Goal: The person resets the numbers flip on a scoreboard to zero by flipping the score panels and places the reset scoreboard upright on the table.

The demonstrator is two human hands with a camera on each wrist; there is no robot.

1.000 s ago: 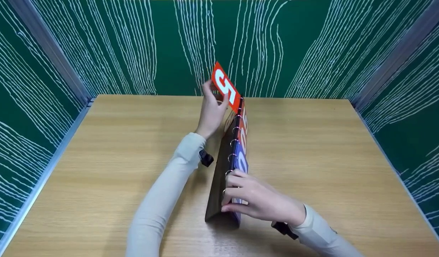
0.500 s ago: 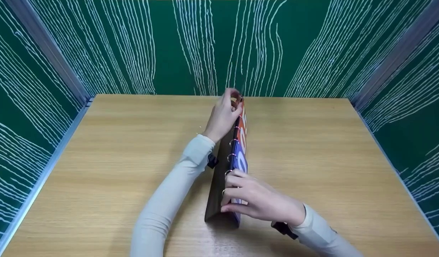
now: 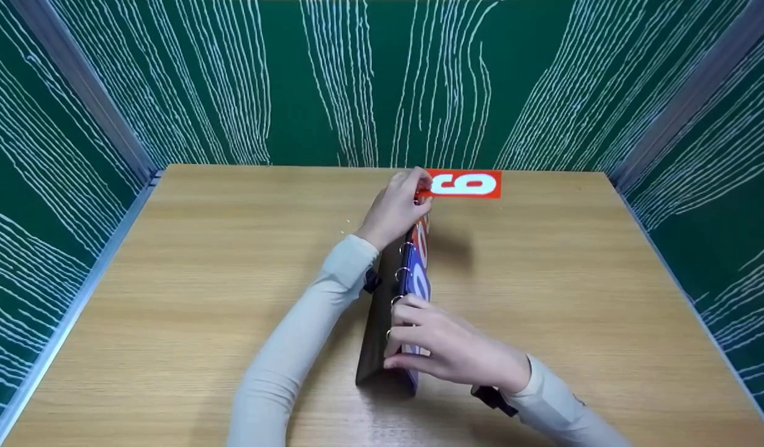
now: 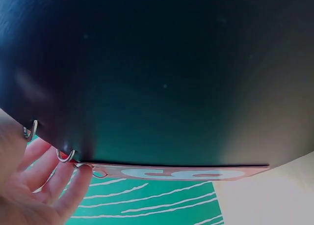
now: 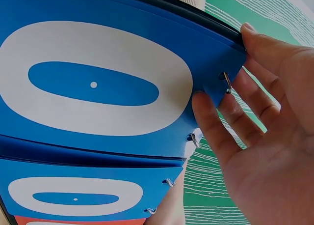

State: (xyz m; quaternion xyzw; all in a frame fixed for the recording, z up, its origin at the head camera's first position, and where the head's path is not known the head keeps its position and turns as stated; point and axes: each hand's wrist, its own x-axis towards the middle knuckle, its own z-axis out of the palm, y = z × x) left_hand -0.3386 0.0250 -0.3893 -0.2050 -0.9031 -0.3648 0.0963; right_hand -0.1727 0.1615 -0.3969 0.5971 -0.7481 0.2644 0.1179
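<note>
A tent-shaped flip scoreboard stands lengthwise in the middle of the wooden table, ring-bound along its top. At the far end my left hand holds a red number card by its ring edge. The card sticks out level to the right. In the left wrist view my fingertips touch that red number card under the scoreboard's dark back panel. My right hand grips the near top edge. Its fingers lie over the rings beside a blue "0" card.
Green walls with white lines enclose the table on three sides, with metal corner posts at left and right. A second blue "0" card hangs below the first. Bare wood lies on both sides of the scoreboard.
The left hand swung the red card from upright on the left side, over the rings, out to the right; a different digit now faces up. The right hand kept its hold.
</note>
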